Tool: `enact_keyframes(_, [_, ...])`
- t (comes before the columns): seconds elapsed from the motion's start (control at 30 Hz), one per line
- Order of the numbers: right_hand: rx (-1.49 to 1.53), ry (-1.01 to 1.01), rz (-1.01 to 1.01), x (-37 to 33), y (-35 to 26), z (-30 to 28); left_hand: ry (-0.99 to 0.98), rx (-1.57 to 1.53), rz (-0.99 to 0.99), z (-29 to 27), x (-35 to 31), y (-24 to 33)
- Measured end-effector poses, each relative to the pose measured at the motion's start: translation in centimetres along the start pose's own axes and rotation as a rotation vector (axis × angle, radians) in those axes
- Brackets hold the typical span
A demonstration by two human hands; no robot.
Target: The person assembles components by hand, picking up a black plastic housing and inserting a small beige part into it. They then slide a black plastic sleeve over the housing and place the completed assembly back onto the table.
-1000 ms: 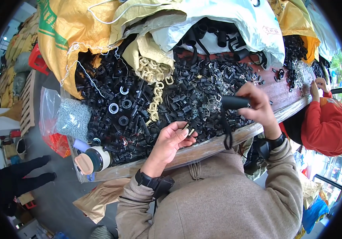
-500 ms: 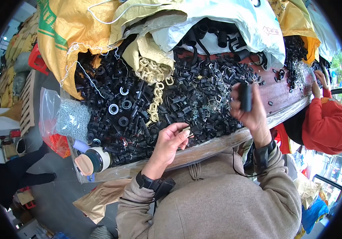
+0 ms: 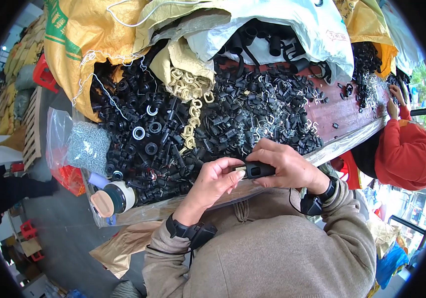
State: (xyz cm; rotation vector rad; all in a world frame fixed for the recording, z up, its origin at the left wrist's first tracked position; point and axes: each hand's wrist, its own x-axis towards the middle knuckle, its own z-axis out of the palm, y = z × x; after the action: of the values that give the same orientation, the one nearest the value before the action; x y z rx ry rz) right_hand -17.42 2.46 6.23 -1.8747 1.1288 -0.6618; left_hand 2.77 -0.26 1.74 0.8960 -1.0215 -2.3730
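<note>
In front of me, over the table's near edge, my two hands meet. My left hand (image 3: 210, 184) pinches a small cream plastic piece (image 3: 240, 169) between thumb and fingertips. With its fingers wrapped round it, my right hand (image 3: 290, 168) grips a black plastic part (image 3: 259, 171) that has an oval opening. The end of the black part touches the cream piece; whether one sits inside the other is hidden by the fingertips. Beyond the hands spreads a heap of small black plastic parts (image 3: 267, 107) mixed with metal clips. Left of it runs a line of cream rings (image 3: 189, 130).
Larger black fittings (image 3: 141, 124) pile up at left. Beside them are a clear bag of screws (image 3: 88, 146) and a lidded jar (image 3: 118, 198). A yellow sack (image 3: 76, 35) and a white sack (image 3: 317, 35) lie at the back. At right, a person in red (image 3: 404, 154) works.
My right hand has come down and left with the black part, bringing it against the cream piece in my left hand. The left hand has barely moved.
</note>
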Motion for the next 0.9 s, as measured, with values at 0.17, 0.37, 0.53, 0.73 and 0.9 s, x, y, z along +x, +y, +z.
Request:
enact_keyframes(0.17, [-0.094, 0.003, 0.015, -0.2, -0.3, 0.4, 0.005, 0.078, -0.074, 0.4, 0.1, 0.5])
enact_keyframes(0.37, [-0.051, -0.021, 0.068, -0.3, -0.1, 0.9, 0.011, 0.093, -0.091, 0.7, 0.4, 0.0])
enact_keyframes(0.53, [-0.032, 0.024, 0.107, -0.3, 0.3, 1.6, -0.020, 0.091, -0.097, 0.6, 0.9, 0.2])
enact_keyframes(0.73, [0.044, 0.070, 0.092, -0.2, 0.8, 2.2, -0.034, 0.106, -0.150, 0.3, 1.3, 0.4])
enact_keyframes(0.9, [0.081, -0.106, -0.254, 0.3, 0.7, -0.2, -0.022, -0.094, -0.086, 1.0, 1.0, 0.7])
